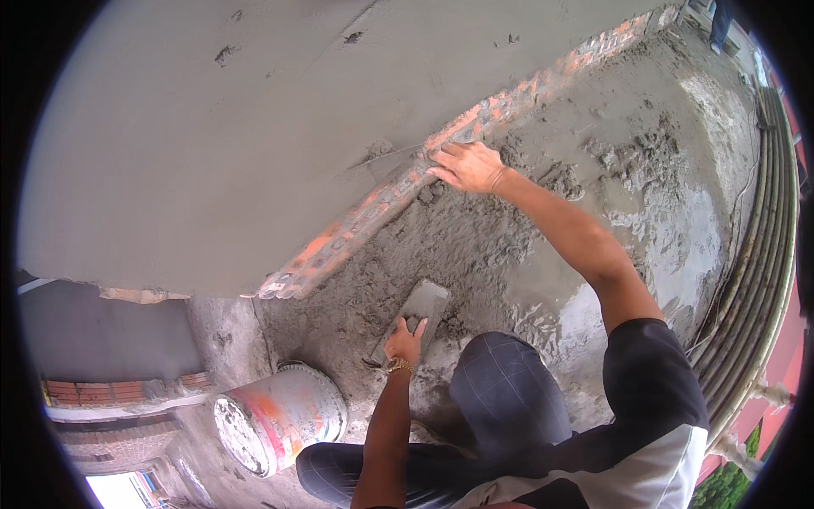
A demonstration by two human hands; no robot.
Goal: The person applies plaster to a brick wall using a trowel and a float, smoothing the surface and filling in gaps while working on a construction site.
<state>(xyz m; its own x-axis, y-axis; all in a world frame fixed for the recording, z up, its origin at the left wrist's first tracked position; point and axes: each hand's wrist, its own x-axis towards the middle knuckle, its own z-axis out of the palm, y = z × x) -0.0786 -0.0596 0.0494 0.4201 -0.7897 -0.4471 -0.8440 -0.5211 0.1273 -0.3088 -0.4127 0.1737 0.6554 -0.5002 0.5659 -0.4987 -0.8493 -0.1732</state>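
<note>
A short dark sleeve [653, 373] and a pale shirt panel [649, 467] are seen at lower right; dark trousers [513, 394] are crossed by thin pale lines; a gold-coloured band [400, 366] is worn below the left hand [404, 341].

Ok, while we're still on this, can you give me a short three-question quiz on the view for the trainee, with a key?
1. Which hand grips the flat rectangular float?
A) left
B) right
C) both

2. True or false: the stained bucket sits farther left in the picture than the float.

3. Fill in the blank: the right hand is at a strip of exposed ____ bordering the smooth grey plaster.

Key
1. A: the left hand has it.
2. True.
3. Brick: the strip of brick shows orange-red patches.
</note>
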